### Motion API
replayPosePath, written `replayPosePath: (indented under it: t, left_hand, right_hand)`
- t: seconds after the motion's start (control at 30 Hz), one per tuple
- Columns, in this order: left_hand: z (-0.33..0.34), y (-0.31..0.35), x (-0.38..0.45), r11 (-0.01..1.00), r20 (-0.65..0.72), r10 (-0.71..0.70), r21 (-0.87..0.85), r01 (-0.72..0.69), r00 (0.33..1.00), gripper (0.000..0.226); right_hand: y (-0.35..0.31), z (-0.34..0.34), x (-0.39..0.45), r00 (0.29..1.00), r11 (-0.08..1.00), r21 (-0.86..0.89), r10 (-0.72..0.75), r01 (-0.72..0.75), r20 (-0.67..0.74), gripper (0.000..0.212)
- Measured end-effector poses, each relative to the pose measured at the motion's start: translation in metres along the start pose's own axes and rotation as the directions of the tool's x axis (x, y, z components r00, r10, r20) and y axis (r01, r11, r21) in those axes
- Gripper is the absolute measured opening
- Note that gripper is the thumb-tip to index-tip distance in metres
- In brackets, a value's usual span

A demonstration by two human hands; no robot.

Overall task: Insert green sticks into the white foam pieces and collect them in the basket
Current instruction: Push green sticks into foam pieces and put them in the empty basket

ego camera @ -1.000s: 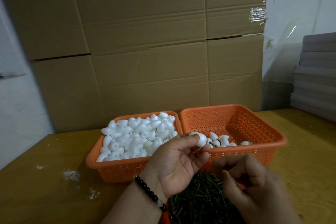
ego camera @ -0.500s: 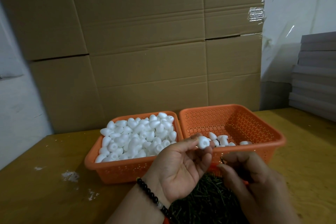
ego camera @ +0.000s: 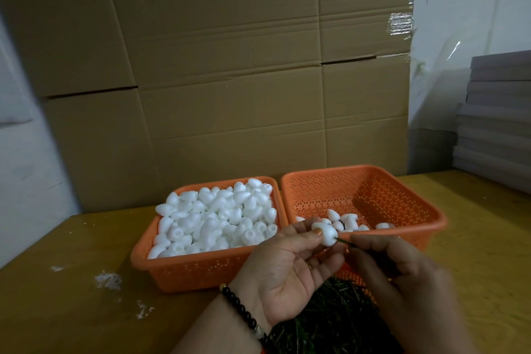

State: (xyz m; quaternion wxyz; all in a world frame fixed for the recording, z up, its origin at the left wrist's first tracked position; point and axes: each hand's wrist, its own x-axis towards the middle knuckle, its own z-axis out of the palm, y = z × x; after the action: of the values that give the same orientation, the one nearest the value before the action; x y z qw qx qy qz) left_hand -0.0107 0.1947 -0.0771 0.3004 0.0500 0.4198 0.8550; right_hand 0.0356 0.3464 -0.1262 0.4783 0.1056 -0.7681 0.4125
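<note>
Between the two hands, just in front of the right-hand basket, a small rounded white foam piece [ego camera: 326, 234] is pinched by the thumb and fingers [ego camera: 311, 234] of the left hand [ego camera: 287, 276], palm turned up. A thin green stick [ego camera: 343, 241] touches the foam piece's right side at a dark spot; how deep it goes in cannot be told. The right hand [ego camera: 402, 276] holds the stick's other end, its fingers curled closed round it, back of the hand toward the camera. A bracelet of round black beads [ego camera: 242, 313] circles the left wrist.

Below the hands lies a heap of loose green sticks [ego camera: 327, 316], with a bit of orange mesh showing at its upper edge.

Behind the hands stand two orange perforated plastic baskets, touching side by side on the yellowish wooden desk [ego camera: 57, 310]. The left basket [ego camera: 184, 273] is heaped with white foam pieces [ego camera: 215, 216]. The right basket [ego camera: 402, 204] holds only a few foam pieces [ego camera: 349, 223] along its near side.

White foam crumbs [ego camera: 107, 280] are scattered on the desk to the left of the baskets. Large flat sheets of brown cardboard [ego camera: 230, 66] stand upright behind the desk, and a stack of grey boards [ego camera: 497, 124] rises at the far right.
</note>
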Motion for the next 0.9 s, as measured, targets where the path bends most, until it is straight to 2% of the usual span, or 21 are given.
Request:
replayPosePath:
  t: [0.17,0.3,0.53,0.63,0.9]
  left_hand:
    - [0.0020,-0.0002,-0.0001,1.000,-0.017,0.012,-0.013,-0.013,1.000,0.027]
    - [0.0028,-0.0017,-0.0006,1.000,-0.020,0.015,-0.002,-0.015,1.000,0.026]
    - [0.0029,-0.0069,0.0011,0.999,-0.024,0.029,0.027,-0.028,0.999,0.030]
    - [0.0034,-0.0076,0.0008,0.999,-0.023,0.043,0.030,-0.042,0.999,0.026]
    - [0.0064,-0.0099,-0.0003,0.997,-0.011,0.068,0.045,-0.068,0.998,0.015]
  right_hand:
    - [0.0012,0.0002,-0.0006,1.000,1.000,0.014,0.017,-0.017,0.005,0.008]
    - [0.0013,-0.0007,-0.0006,1.000,1.000,0.012,0.007,-0.007,0.019,0.015]
    - [0.0004,-0.0008,-0.0005,0.999,0.996,-0.088,-0.029,0.031,0.025,0.010]
    - [0.0008,0.0001,-0.0004,0.999,0.995,-0.096,-0.039,0.040,0.009,0.007]
    - [0.0030,0.0009,-0.0009,0.999,0.992,-0.120,-0.045,0.045,0.004,0.016]
